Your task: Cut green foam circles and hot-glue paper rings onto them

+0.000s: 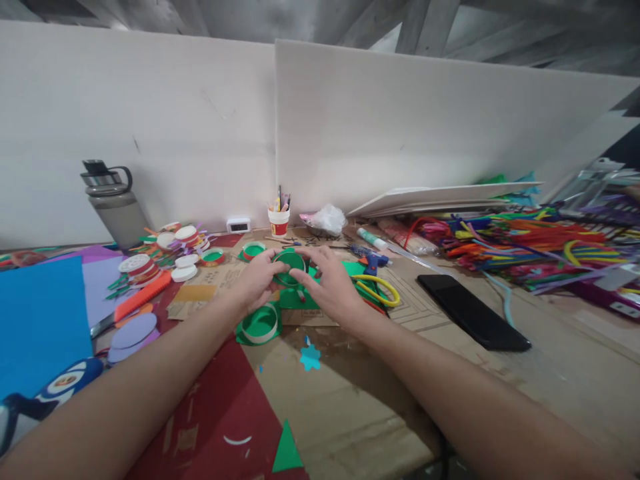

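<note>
while clasped from both sides, green ring (289, 267) between left hand (257, 280) and right hand (333, 288), both hands grasping it

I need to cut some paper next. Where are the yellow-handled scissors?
In the head view, the yellow-handled scissors lie on the cardboard just right of the right hand, beside the green paper and below the blue glue gun.

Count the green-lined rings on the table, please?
4: one ring held between both hands, one by the left wrist, two behind near the cup. Clutter may hide more.
</note>
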Demonstrator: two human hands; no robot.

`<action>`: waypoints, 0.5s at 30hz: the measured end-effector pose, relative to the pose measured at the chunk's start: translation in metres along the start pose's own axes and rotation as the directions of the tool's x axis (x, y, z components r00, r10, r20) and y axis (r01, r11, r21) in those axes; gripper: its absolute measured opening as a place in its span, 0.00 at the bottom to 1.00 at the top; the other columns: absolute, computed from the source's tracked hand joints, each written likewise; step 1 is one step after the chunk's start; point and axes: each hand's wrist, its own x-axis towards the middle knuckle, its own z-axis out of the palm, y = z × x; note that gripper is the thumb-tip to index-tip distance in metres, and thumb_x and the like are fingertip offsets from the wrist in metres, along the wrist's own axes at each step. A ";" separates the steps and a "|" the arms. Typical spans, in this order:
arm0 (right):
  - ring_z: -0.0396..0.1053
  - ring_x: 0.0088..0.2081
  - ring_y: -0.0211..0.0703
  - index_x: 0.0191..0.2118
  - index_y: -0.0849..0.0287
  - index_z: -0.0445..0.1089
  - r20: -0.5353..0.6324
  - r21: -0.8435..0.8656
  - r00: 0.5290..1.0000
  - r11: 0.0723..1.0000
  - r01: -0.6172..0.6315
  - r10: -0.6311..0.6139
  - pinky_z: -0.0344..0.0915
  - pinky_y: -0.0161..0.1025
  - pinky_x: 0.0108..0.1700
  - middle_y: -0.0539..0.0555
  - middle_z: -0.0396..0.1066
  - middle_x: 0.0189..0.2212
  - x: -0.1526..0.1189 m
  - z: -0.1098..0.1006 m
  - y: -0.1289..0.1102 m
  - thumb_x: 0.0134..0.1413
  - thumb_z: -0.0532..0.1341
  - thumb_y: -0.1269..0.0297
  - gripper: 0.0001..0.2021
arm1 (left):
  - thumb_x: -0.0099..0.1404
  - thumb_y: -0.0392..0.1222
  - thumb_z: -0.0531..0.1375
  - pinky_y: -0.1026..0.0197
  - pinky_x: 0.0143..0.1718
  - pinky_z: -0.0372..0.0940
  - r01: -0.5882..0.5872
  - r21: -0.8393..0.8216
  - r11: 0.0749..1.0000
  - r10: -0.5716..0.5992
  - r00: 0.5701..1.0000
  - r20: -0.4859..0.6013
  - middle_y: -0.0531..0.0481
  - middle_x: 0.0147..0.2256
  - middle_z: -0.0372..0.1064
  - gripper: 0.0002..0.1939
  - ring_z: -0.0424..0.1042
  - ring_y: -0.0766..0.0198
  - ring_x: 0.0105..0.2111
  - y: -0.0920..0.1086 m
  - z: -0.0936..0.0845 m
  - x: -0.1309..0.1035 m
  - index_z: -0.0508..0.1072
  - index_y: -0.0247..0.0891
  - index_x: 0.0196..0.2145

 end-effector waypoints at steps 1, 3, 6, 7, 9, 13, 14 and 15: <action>0.66 0.44 0.47 0.50 0.55 0.68 -0.004 0.042 0.999 0.998 -0.049 0.049 0.64 0.47 0.48 0.57 0.66 0.43 0.001 0.000 0.001 0.58 0.59 0.58 0.15 | 0.48 0.28 0.61 0.63 0.27 0.69 0.003 -0.003 1.000 -0.003 1.000 0.018 0.52 0.30 0.69 0.16 0.70 0.67 0.27 -0.001 -0.001 0.000 0.70 0.35 0.37; 0.66 0.41 0.45 0.47 0.57 0.68 -0.020 0.112 0.989 0.984 -0.141 0.144 0.65 0.45 0.45 0.56 0.67 0.42 0.003 0.002 0.003 0.56 0.60 0.59 0.14 | 0.48 0.28 0.62 0.61 0.29 0.70 -0.006 0.006 1.000 0.006 0.999 0.050 0.52 0.29 0.69 0.17 0.70 0.65 0.28 -0.003 -0.001 -0.001 0.69 0.36 0.37; 0.65 0.40 0.45 0.45 0.59 0.66 -0.062 0.141 0.969 0.963 -0.229 0.239 0.64 0.45 0.43 0.56 0.67 0.39 0.004 0.004 0.007 0.52 0.62 0.59 0.16 | 0.48 0.27 0.62 0.62 0.28 0.69 -0.042 0.067 0.997 0.037 0.997 0.073 0.52 0.31 0.69 0.18 0.70 0.66 0.29 -0.005 0.003 -0.003 0.69 0.37 0.38; 0.64 0.40 0.46 0.45 0.59 0.65 -0.077 0.133 0.964 0.961 -0.245 0.256 0.64 0.45 0.43 0.55 0.67 0.38 0.004 0.004 0.008 0.51 0.63 0.59 0.16 | 0.48 0.27 0.62 0.62 0.28 0.70 -0.049 0.091 0.995 0.041 0.996 0.083 0.52 0.33 0.69 0.19 0.71 0.65 0.30 -0.006 0.004 -0.005 0.69 0.37 0.39; 0.63 0.40 0.46 0.43 0.59 0.64 -0.106 0.104 0.957 0.960 -0.258 0.269 0.63 0.45 0.43 0.54 0.66 0.37 0.004 0.005 0.010 0.49 0.63 0.60 0.16 | 0.49 0.28 0.62 0.59 0.30 0.71 -0.046 0.116 0.992 0.033 0.993 0.114 0.49 0.38 0.70 0.21 0.71 0.63 0.33 -0.006 0.007 -0.007 0.69 0.38 0.42; 0.62 0.39 0.45 0.41 0.57 0.64 -0.137 0.086 0.953 0.961 -0.261 0.271 0.62 0.44 0.43 0.52 0.64 0.35 0.005 0.004 0.013 0.47 0.63 0.63 0.14 | 0.51 0.29 0.62 0.54 0.36 0.72 -0.013 0.070 0.997 -0.002 0.979 0.205 0.47 0.47 0.69 0.24 0.71 0.57 0.42 -0.003 0.009 -0.010 0.69 0.41 0.46; 0.62 0.39 0.45 0.40 0.57 0.64 -0.138 0.087 0.950 0.959 -0.269 0.279 0.62 0.44 0.42 0.52 0.64 0.35 0.006 0.004 0.014 0.46 0.63 0.63 0.14 | 0.51 0.29 0.62 0.54 0.37 0.72 -0.006 0.054 0.999 -0.006 0.976 0.219 0.47 0.48 0.68 0.24 0.71 0.57 0.43 -0.003 0.009 -0.010 0.69 0.41 0.47; 0.62 0.39 0.45 0.40 0.57 0.64 -0.136 0.088 0.948 0.956 -0.279 0.289 0.62 0.44 0.42 0.52 0.63 0.35 0.006 0.004 0.015 0.45 0.63 0.63 0.14 | 0.51 0.29 0.62 0.54 0.37 0.72 -0.002 0.041 0.999 -0.007 0.974 0.228 0.47 0.48 0.69 0.25 0.71 0.57 0.43 -0.002 0.009 -0.010 0.69 0.41 0.47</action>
